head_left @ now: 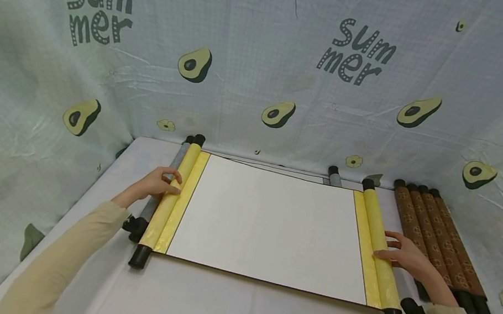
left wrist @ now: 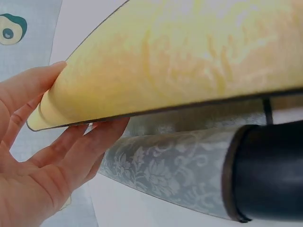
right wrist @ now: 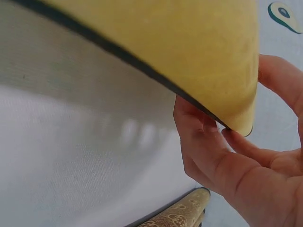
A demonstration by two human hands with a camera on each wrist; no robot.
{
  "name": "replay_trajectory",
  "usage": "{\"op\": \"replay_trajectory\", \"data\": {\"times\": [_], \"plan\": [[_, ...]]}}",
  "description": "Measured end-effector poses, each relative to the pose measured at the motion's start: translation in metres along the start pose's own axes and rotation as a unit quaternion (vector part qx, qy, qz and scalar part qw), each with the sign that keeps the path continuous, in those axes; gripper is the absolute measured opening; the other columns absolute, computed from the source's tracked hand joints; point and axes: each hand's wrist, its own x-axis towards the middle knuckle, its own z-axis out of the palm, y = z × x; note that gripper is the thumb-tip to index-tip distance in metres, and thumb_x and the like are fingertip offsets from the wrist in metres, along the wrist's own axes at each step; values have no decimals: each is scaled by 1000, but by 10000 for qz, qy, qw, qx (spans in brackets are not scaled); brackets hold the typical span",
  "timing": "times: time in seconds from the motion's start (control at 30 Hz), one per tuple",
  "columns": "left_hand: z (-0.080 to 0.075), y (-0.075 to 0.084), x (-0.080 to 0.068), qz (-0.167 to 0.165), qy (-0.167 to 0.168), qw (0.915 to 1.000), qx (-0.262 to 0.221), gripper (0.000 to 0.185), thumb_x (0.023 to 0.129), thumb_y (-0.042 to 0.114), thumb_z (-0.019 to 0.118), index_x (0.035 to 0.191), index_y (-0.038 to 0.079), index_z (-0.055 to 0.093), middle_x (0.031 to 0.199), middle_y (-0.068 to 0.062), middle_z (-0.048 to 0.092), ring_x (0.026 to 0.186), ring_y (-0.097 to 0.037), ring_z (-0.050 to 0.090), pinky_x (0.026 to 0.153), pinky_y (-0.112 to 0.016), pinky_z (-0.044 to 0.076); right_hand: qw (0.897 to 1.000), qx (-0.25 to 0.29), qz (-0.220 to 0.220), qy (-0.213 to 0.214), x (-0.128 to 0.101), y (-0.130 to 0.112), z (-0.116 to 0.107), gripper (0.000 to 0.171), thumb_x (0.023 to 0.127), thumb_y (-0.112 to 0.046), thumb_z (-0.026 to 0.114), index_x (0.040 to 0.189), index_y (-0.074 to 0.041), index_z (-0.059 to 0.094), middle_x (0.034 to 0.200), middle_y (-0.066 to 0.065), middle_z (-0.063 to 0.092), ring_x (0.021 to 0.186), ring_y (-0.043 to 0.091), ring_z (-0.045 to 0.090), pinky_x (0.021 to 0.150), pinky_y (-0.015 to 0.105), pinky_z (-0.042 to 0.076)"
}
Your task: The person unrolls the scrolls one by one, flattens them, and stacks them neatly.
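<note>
A scroll with a blank white panel is spread out between my hands. My left hand grips its left yellow roller; in the left wrist view the thumb lies on the yellow edging and the fingers go underneath. At the other end, my right hand holds the right yellow roller, thumb and fingers on either side of the yellow edging. Black knobs cap both rollers. Beneath and behind the scroll lies a grey patterned scroll, mostly covered in the head view.
Several brown patterned rolls with black ends lie side by side on the right of the white table. A white curtain printed with avocados and lettering hangs at the back and sides.
</note>
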Motion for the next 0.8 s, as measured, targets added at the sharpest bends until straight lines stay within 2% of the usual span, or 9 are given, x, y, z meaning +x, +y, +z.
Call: {"op": "replay_trajectory", "data": {"times": [0.13,0.3,0.5,0.63,0.73,0.8], "plan": [[-3,3,3,-40,-8,9999,-96,38,82,9,62,114,0,45,70,-4,55,56,-11,52,51,-28,45,10000,67,18,-36,4,1,-2,95,79,-35,66,138,10,6,128,38,32,103,33,53,84,43,47],[-5,6,8,-85,6,9997,-210,45,82,8,62,122,1,43,62,0,57,53,-10,49,51,-27,43,9998,176,-8,-80,9,3,-4,95,79,-33,65,138,9,5,126,37,37,98,25,57,85,42,47],[-7,8,11,-246,17,9991,-353,51,81,7,63,126,3,39,69,-1,55,54,-9,51,52,-27,47,9995,296,2,-60,18,5,-8,93,79,-33,65,139,8,6,127,36,36,93,19,57,83,39,49],[-8,10,15,-275,-35,9988,-404,52,81,7,62,127,2,37,67,0,52,50,-10,50,52,-29,47,9993,355,78,-86,25,6,-12,94,79,-33,66,139,8,7,128,36,34,90,16,58,81,37,50],[-8,9,20,-292,39,9987,-415,51,80,6,63,125,3,39,66,-2,52,47,-11,50,52,-30,47,9992,370,122,-89,28,4,-14,93,79,-32,66,139,9,7,128,36,33,87,14,58,78,36,51],[-8,8,24,-271,145,9987,-410,51,79,5,63,124,3,40,73,-6,53,46,-11,51,52,-30,47,9993,349,156,-57,29,1,-16,92,79,-32,65,139,10,8,128,36,34,85,13,58,77,35,51]]}}
